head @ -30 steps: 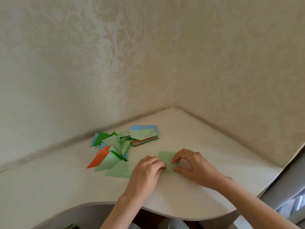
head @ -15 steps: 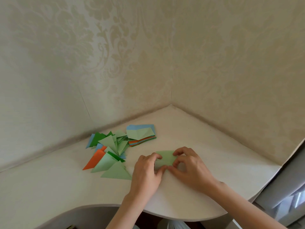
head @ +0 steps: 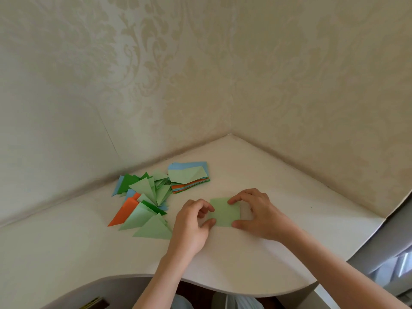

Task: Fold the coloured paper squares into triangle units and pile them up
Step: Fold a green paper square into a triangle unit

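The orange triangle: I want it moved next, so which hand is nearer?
Left. The left hand lies right of the orange triangle; the right hand is farther right.

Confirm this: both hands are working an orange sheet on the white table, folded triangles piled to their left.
Wrong colour. The sheet under the left hand and right hand is light green, as the head view shows. The rest holds: white table, folded triangles to their left.

A white corner desk (head: 278,197) with a curved front edge meets two walls papered in cream damask wallpaper (head: 156,74). A grey cabinet (head: 396,246) stands at far right.
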Tool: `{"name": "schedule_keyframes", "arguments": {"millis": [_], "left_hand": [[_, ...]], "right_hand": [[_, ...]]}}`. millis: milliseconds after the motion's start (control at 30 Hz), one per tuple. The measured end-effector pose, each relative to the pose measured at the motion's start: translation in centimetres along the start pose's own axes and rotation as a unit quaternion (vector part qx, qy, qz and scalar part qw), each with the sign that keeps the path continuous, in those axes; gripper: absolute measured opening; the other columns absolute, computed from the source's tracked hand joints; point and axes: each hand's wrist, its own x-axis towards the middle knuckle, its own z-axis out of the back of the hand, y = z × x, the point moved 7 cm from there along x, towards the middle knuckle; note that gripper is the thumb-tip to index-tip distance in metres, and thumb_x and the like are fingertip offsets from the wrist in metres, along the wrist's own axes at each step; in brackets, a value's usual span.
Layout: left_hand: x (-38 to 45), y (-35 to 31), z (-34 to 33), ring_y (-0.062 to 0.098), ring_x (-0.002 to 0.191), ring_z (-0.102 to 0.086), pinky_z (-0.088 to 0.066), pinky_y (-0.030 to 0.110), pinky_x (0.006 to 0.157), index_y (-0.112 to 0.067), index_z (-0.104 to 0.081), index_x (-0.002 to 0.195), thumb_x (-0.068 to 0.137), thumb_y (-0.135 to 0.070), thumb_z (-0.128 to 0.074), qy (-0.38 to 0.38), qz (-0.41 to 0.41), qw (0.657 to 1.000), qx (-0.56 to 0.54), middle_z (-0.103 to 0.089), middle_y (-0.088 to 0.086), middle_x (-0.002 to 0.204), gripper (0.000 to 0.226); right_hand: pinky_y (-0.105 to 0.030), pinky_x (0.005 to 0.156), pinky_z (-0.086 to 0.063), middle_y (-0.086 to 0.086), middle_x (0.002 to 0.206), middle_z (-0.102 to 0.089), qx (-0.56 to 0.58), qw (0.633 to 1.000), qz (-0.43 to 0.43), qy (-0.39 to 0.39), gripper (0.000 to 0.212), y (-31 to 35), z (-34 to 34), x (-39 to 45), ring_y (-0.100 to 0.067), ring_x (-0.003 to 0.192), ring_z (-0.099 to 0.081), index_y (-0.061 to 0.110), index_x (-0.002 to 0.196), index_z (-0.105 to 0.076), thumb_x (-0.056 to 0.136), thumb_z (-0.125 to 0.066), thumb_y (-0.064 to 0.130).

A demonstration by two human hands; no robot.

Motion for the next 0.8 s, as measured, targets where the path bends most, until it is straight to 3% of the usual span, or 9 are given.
{"name": "schedule_keyframes", "arguments": {"millis": [100,233,367,433,600,700,800], "left_hand": [[-0.1,-0.2,0.2,-0.007,0.076,-0.052,-0.036,0.003,0.065,-0.02,-0.071,0.08,0.076,-0.001,-0.073,0.016,-0.004,1.0,0.002,-0.056,-0.006,0.083,0.019],[0.0,-0.1,0.5,0.004,0.071,-0.055,-0.038,0.007,0.065,-0.024,-0.073,0.072,0.078,0.005,-0.069,0.032,-0.023,0.999,0.03,-0.058,-0.006,0.084,0.031],[-0.1,-0.8,0.9,0.011,0.081,-0.047,-0.034,0.015,0.069,-0.024,-0.075,0.083,0.085,-0.003,-0.065,0.008,-0.065,0.99,0.124,-0.054,-0.007,0.086,0.023],[-0.7,-1.3,0.8,0.01,0.085,-0.042,-0.037,0.019,0.076,-0.024,-0.074,0.097,0.089,-0.019,-0.064,0.003,-0.086,0.985,0.151,-0.055,-0.009,0.092,0.013],[-2.1,-1.9,-0.1,0.012,0.106,-0.043,-0.037,0.026,0.089,-0.027,-0.064,0.112,0.082,-0.067,-0.05,0.009,-0.071,0.975,0.209,-0.054,-0.015,0.112,0.053],[-2.5,-2.3,-0.1,0.011,0.113,-0.043,-0.031,0.024,0.087,-0.028,-0.061,0.109,0.084,-0.061,-0.053,-0.004,-0.088,0.974,0.207,-0.055,-0.017,0.116,0.042],[-2.4,-2.3,0.3,0.012,0.104,-0.05,-0.033,0.026,0.08,-0.026,-0.064,0.091,0.084,-0.043,-0.063,-0.024,-0.091,0.98,0.173,-0.063,-0.016,0.102,0.019]], "right_hand": [[-0.029,0.102,-0.035,0.012,0.128,-0.036,-0.011,0.998,0.003,0.055,0.056,0.0,0.1,0.1,-0.013,0.121,-0.029,0.042,0.125,-0.05,0.076,-0.074,0.03],[-0.026,0.102,-0.034,0.01,0.128,-0.039,-0.042,0.991,0.001,0.125,0.066,1.0,0.3,0.3,-0.011,0.12,-0.035,0.039,0.134,-0.045,0.076,-0.07,0.02],[-0.013,0.079,-0.039,0.007,0.11,-0.052,-0.045,0.998,0.011,0.045,0.05,2.3,1.2,0.5,-0.008,0.102,-0.05,0.029,0.123,-0.06,0.078,-0.056,0.007],[-0.016,0.078,-0.042,0.005,0.103,-0.055,-0.072,0.997,0.037,-0.005,0.042,2.6,1.4,0.3,-0.009,0.093,-0.052,0.027,0.113,-0.066,0.08,-0.053,0.006],[-0.022,0.067,-0.044,0.013,0.078,-0.053,-0.095,0.992,0.069,-0.049,0.013,3.2,1.5,-0.7,-0.004,0.072,-0.052,0.031,0.091,-0.071,0.082,-0.065,0.023],[-0.023,0.061,-0.04,0.012,0.074,-0.048,-0.076,0.992,0.087,-0.06,0.008,3.9,1.5,-1.2,-0.003,0.065,-0.045,0.034,0.086,-0.07,0.079,-0.071,0.038],[-0.022,0.062,-0.039,0.013,0.081,-0.047,-0.07,0.992,0.082,-0.059,0.017,3.5,1.0,-1.1,0.0,0.068,-0.044,0.034,0.092,-0.072,0.079,-0.071,0.044]]}}
